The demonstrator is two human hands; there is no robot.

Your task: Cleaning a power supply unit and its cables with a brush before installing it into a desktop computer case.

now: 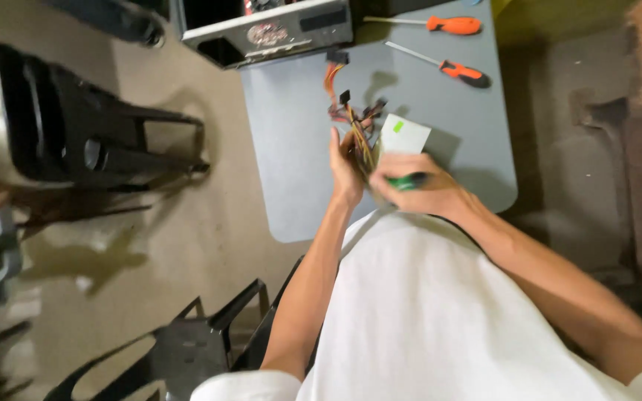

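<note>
Two hands (347, 167) (417, 189) seemingly grip cables (358, 137)

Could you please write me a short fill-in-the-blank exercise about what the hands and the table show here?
1. The left hand grips a bundle of ____.
2. The right hand holds a tool with a ____ handle.
3. ____ orange-handled screwdrivers lie on the grey table.

Missing words: wires; green; Two

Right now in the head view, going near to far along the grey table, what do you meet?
Right hand gripping a green-handled tool → left hand on the wire bundle → lower orange-handled screwdriver → upper orange-handled screwdriver, level with the computer case.
</note>
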